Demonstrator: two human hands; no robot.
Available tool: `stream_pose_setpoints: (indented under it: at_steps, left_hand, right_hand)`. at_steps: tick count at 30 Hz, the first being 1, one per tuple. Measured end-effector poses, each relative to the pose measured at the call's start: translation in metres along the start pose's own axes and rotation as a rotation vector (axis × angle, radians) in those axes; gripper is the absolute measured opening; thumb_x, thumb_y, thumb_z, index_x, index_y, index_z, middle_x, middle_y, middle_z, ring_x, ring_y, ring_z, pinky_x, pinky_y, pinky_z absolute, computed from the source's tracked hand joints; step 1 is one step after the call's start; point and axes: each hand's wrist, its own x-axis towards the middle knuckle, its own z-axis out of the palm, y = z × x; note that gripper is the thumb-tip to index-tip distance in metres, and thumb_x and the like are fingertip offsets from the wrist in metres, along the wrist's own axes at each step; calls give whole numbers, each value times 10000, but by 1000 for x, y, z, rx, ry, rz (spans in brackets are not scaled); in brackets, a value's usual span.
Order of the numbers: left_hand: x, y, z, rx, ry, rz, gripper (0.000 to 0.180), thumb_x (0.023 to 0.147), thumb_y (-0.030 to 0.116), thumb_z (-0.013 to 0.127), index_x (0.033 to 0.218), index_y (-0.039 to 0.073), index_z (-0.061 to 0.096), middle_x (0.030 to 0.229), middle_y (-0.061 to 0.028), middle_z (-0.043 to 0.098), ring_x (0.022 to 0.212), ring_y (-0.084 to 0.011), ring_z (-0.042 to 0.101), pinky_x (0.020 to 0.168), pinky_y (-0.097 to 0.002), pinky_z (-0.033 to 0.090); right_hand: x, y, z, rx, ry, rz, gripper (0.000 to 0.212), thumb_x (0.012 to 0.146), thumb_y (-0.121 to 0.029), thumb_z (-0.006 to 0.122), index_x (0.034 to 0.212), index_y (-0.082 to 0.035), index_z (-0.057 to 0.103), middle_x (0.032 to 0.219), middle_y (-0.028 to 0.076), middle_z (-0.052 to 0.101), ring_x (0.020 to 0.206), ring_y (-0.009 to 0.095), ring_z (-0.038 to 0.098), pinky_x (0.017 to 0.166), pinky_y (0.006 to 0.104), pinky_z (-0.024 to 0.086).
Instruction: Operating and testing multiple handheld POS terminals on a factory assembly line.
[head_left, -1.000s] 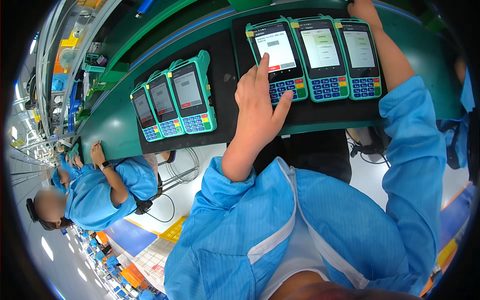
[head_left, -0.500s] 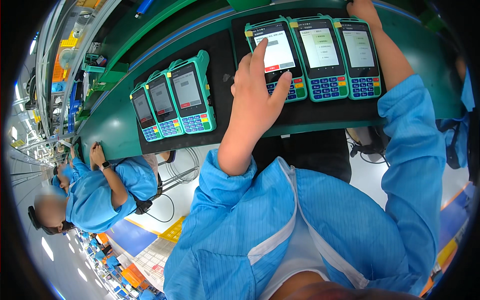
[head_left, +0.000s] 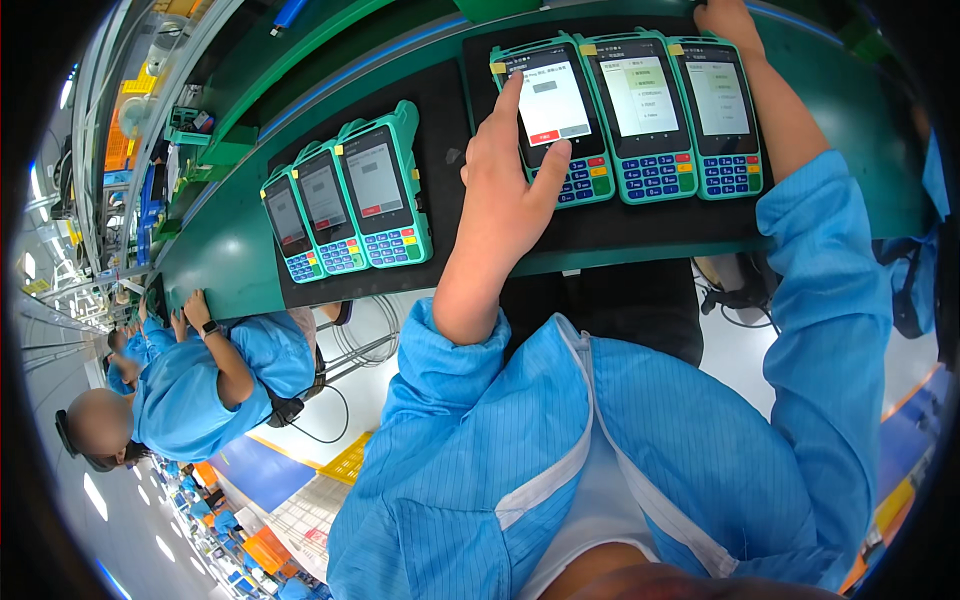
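Note:
Three green payment terminals stand side by side on a black mat (head_left: 460, 235). My left hand (head_left: 502, 180) is over the left edge of the leftmost payment terminal (head_left: 575, 95), fingers apart and holding nothing. Its index fingertip is at the upper left of the lit screen, and the thumb lies near the lower part. The middle payment terminal (head_left: 640, 100) and the right payment terminal (head_left: 722, 105) both show list screens. At the far end of the right one is my right hand (head_left: 730, 25); its fingers are partly cut off by the picture's edge.
On another black mat (head_left: 440, 100) to the left stand three similar payment terminals (head_left: 375, 180) with dimmer screens. The green bench (head_left: 225, 255) runs beneath both mats. A co-worker in blue (head_left: 215, 380) sits at the left, and cables (head_left: 380, 335) hang below the bench.
My left hand has shifted slightly left, and its index finger has moved from within the screen toward the upper left edge. My right hand stays in place.

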Motion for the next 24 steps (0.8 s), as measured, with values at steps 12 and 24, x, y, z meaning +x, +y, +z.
stream_pose_setpoints:
  at_steps: [12, 24]
  left_hand:
    - [-1, -12, 3, 45, -19, -27, 658, 859, 266, 608, 1441, 97, 354, 1262, -189, 504, 1166, -340, 472, 1010, -470, 289]
    - [-6, -12, 7, 208, 18, 76, 595, 852, 308, 615, 1405, 178, 436, 1207, -212, 470, 1111, -329, 451, 972, -443, 303]
  right_hand:
    - [-1, -1, -1, -2, -20, 10, 287, 786, -12, 482, 1063, 12, 556, 1146, 290, 538, 1078, 456, 514, 941, 479, 440]
    - [2, 12, 9, -1, -2, -30, 288, 784, -14, 482, 1058, 10, 567, 1111, 278, 549, 1048, 459, 521, 918, 488, 446]
